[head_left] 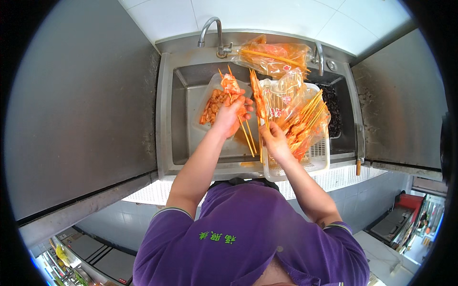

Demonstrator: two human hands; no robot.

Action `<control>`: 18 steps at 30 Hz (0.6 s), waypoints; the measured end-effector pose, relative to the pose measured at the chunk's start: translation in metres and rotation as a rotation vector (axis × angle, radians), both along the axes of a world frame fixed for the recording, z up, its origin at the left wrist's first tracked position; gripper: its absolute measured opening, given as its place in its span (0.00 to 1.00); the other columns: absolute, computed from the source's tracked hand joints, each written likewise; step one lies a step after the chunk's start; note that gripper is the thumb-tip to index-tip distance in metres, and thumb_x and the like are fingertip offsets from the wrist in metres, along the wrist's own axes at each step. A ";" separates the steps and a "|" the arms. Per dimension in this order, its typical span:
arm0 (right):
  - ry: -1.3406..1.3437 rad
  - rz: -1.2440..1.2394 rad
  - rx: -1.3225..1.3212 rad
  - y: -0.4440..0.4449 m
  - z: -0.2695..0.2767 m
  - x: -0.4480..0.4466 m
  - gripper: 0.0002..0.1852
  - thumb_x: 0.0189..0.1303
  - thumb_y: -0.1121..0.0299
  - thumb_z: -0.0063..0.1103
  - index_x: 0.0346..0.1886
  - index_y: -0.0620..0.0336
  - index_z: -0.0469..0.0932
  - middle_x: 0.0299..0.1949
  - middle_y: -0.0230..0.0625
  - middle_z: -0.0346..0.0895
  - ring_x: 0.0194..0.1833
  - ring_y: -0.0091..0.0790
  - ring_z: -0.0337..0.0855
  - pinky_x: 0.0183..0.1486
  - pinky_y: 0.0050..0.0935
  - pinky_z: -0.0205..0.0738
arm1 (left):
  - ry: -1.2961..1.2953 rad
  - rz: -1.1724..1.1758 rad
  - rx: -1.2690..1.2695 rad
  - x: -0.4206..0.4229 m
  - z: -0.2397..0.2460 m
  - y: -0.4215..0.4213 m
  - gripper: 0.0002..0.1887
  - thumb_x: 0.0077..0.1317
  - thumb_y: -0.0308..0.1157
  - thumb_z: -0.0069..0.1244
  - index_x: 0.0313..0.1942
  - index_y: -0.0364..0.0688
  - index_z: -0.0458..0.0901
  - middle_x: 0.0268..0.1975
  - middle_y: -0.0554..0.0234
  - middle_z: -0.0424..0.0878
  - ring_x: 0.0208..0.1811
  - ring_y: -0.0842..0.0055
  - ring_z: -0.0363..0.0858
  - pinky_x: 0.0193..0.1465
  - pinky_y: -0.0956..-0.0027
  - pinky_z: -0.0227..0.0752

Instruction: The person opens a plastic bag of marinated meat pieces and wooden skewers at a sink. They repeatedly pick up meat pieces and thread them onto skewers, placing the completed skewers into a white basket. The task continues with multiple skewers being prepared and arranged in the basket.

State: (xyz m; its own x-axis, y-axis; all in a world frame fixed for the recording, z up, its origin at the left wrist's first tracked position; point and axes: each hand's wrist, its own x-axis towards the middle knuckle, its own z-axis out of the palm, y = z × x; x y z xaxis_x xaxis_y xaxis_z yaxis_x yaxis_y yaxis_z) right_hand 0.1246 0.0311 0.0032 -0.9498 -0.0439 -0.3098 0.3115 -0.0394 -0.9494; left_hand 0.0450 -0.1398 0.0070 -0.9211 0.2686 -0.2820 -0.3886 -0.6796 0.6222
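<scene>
My left hand (232,111) grips marinated meat on two bamboo skewers (247,137) above a clear plastic tub (207,89) of raw marinated meat pieces (212,111). The skewer tips point toward the tap. My right hand (274,139) holds the lower ends of loaded meat skewers (259,94), upright beside the left rim of a white plastic basket (325,157). In the basket lie a printed plastic bag of bare bamboo skewers (282,93) and an open clear bag with many loaded skewers (304,125).
A steel double sink (182,143) surrounds the work, with a gooseneck tap (219,32) and a second tap (320,59) behind. A plastic bag of marinated meat (275,53) with skewers on it rests on the back ledge. Dark food pieces (331,107) fill the right basin. Steel panels (89,107) stand at both sides.
</scene>
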 end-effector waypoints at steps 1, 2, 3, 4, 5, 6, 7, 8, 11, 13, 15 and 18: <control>0.147 -0.012 0.155 -0.004 -0.019 -0.001 0.10 0.71 0.61 0.58 0.38 0.55 0.71 0.24 0.25 0.69 0.21 0.19 0.64 0.22 0.20 0.59 | -0.031 0.012 0.029 -0.001 0.000 0.003 0.10 0.76 0.36 0.47 0.54 0.49 0.71 0.38 0.64 0.79 0.34 0.75 0.77 0.32 0.69 0.69; 0.286 -0.009 0.405 -0.001 -0.037 -0.001 0.12 0.70 0.62 0.60 0.37 0.55 0.69 0.29 0.27 0.73 0.24 0.21 0.68 0.24 0.21 0.65 | -0.063 0.023 0.058 -0.003 -0.002 0.006 0.10 0.76 0.36 0.47 0.53 0.49 0.72 0.36 0.65 0.78 0.33 0.76 0.77 0.32 0.70 0.69; 0.129 0.001 0.253 -0.004 -0.036 -0.001 0.12 0.71 0.61 0.60 0.39 0.55 0.68 0.31 0.28 0.74 0.24 0.22 0.71 0.26 0.22 0.68 | -0.099 0.039 0.087 -0.004 -0.004 0.009 0.09 0.75 0.36 0.47 0.53 0.49 0.72 0.35 0.66 0.77 0.33 0.76 0.76 0.31 0.70 0.68; -0.029 0.009 0.102 -0.009 -0.027 0.001 0.13 0.71 0.61 0.59 0.40 0.55 0.67 0.34 0.30 0.75 0.25 0.24 0.73 0.27 0.23 0.71 | -0.150 0.072 0.088 -0.004 -0.002 0.013 0.06 0.75 0.36 0.48 0.47 0.50 0.72 0.31 0.69 0.73 0.28 0.80 0.72 0.27 0.74 0.65; -0.187 0.017 -0.050 -0.015 -0.017 0.002 0.13 0.72 0.60 0.59 0.42 0.56 0.66 0.36 0.31 0.75 0.26 0.25 0.76 0.28 0.24 0.74 | -0.155 0.107 0.082 -0.005 -0.005 0.015 0.05 0.75 0.36 0.48 0.46 0.50 0.72 0.30 0.70 0.72 0.27 0.81 0.71 0.26 0.75 0.63; -0.283 -0.011 -0.147 -0.024 0.005 0.003 0.13 0.73 0.61 0.57 0.45 0.55 0.64 0.35 0.32 0.76 0.23 0.26 0.74 0.23 0.23 0.71 | -0.162 0.142 0.077 -0.005 -0.010 0.016 0.04 0.75 0.36 0.49 0.45 0.50 0.72 0.30 0.71 0.71 0.26 0.82 0.69 0.24 0.76 0.61; -0.284 0.008 -0.156 -0.025 0.007 0.005 0.12 0.73 0.61 0.56 0.43 0.54 0.63 0.33 0.32 0.76 0.21 0.24 0.72 0.20 0.23 0.68 | -0.167 0.174 0.072 -0.005 -0.011 0.018 0.04 0.75 0.36 0.49 0.43 0.50 0.72 0.29 0.71 0.70 0.24 0.83 0.67 0.23 0.77 0.60; -0.286 0.027 -0.164 -0.025 0.008 0.007 0.12 0.73 0.62 0.55 0.42 0.53 0.63 0.31 0.32 0.75 0.19 0.23 0.70 0.18 0.23 0.65 | -0.224 0.231 0.053 -0.005 -0.011 0.023 0.05 0.74 0.35 0.49 0.39 0.50 0.71 0.28 0.72 0.69 0.20 0.84 0.63 0.19 0.78 0.54; -0.279 -0.027 -0.271 -0.031 -0.001 0.020 0.08 0.74 0.65 0.51 0.41 0.47 0.61 0.25 0.28 0.68 0.16 0.20 0.61 0.14 0.22 0.54 | -0.279 0.244 0.008 -0.006 -0.029 0.023 0.05 0.75 0.36 0.49 0.40 0.49 0.71 0.28 0.73 0.68 0.20 0.84 0.61 0.17 0.78 0.52; -0.304 -0.104 -0.304 -0.039 0.001 0.026 0.08 0.75 0.65 0.49 0.41 0.43 0.61 0.24 0.25 0.65 0.16 0.19 0.57 0.15 0.21 0.50 | -0.337 0.235 -0.046 -0.008 -0.024 0.026 0.07 0.74 0.35 0.50 0.38 0.48 0.70 0.28 0.72 0.67 0.18 0.85 0.59 0.15 0.78 0.50; -0.339 -0.127 -0.261 -0.041 0.001 0.025 0.08 0.75 0.66 0.48 0.41 0.40 0.60 0.22 0.23 0.61 0.16 0.18 0.55 0.15 0.21 0.48 | -0.368 0.245 -0.114 -0.012 -0.018 0.027 0.07 0.73 0.35 0.51 0.37 0.48 0.71 0.27 0.71 0.67 0.18 0.84 0.60 0.14 0.78 0.50; -0.351 -0.122 -0.190 -0.038 0.003 0.023 0.07 0.74 0.65 0.48 0.42 0.42 0.60 0.23 0.24 0.62 0.16 0.19 0.56 0.15 0.22 0.50 | -0.448 0.248 -0.161 -0.022 -0.032 0.030 0.07 0.72 0.34 0.52 0.37 0.47 0.71 0.26 0.71 0.67 0.17 0.84 0.60 0.14 0.76 0.51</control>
